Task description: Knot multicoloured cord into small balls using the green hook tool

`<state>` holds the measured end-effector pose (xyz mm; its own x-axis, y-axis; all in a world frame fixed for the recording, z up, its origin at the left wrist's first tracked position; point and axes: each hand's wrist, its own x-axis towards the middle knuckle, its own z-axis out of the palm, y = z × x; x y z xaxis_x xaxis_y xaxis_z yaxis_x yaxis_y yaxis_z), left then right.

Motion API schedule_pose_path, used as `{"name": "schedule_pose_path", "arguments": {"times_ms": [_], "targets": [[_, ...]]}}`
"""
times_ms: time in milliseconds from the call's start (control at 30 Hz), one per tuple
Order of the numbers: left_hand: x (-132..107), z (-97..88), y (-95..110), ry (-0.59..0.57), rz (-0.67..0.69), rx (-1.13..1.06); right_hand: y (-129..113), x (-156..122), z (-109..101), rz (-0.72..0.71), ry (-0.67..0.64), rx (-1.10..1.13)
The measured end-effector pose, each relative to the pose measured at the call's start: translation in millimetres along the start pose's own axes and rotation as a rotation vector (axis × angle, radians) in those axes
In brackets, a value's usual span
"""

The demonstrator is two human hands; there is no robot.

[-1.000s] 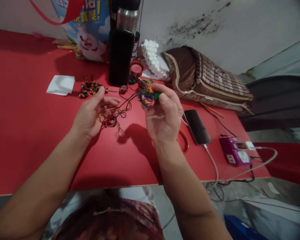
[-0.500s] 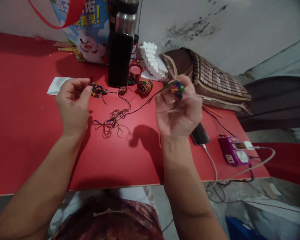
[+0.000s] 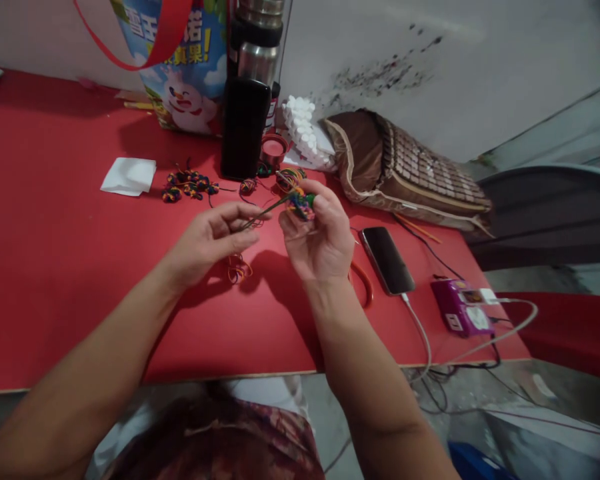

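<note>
Multicoloured yarn piece [image 3: 298,205] is up off the red counter [image 3: 55,287], in the right hand [image 3: 323,237]: grip pinching it between thumb and fingers, a bit of green showing at the thumb, can't tell if that's yarn or a handle. Left hand [image 3: 205,240] at 8 o'clock from the piece: fingers loosely curled, the strand [image 3: 273,208] runs to them; can't tell if they pinch it or just guide it. Handling, judged by look: near weightless, soft, squashable, not slippery; nothing to break, but loops could pull loose. Best hold is the dense knotted body, not the strand. Around it: wound yarn ball [image 3: 291,177] just behind at 11, small yarn ball [image 3: 248,187] at 10, cluster of yarn pieces [image 3: 190,185] at 9, folded white paper [image 3: 129,176] further out. Upright black slab [image 3: 245,130] at 11 limits room there; brown cushion [image 3: 410,160] does likewise at 2. Phone [image 3: 387,260] lies at 4, orange ring [image 3: 364,285] at 5, partly behind the forearm. Main snag risk: loose strand loops [image 3: 239,272] at 7 to 8.
</note>
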<state>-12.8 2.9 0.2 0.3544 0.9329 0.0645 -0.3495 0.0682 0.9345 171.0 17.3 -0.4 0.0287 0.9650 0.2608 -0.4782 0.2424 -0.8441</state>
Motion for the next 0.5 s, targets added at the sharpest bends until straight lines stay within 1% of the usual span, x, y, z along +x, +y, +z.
{"name": "schedule_pose_path", "arguments": {"times_ms": [67, 167, 267, 367, 433, 500], "targets": [[2.1, -2.8, 4.1, 0.045, 0.017, -0.095, -1.3, 2.3, -1.9, -0.001, 0.033, 0.03], [3.3, -3.2, 9.2, 0.058, -0.01, -0.197, 1.2, 4.1, -5.8, 0.003, 0.042, 0.006], [2.3, 0.0, 11.8, 0.083, -0.064, -0.192, 8.8, 5.5, -11.9, -0.037, -0.015, -0.076], [2.2, 0.7, 9.0, 0.109, -0.139, -0.188, 15.1, 6.7, -17.7, -0.084, -0.079, -0.124], [2.4, -1.3, 5.1, 0.089, -0.176, -0.141, 16.5, 7.5, -20.6, -0.077, -0.071, -0.141], [2.0, -4.1, 2.0, 0.011, -0.204, -0.06, 16.8, 9.1, -23.5, -0.077, -0.047, -0.161]]}}
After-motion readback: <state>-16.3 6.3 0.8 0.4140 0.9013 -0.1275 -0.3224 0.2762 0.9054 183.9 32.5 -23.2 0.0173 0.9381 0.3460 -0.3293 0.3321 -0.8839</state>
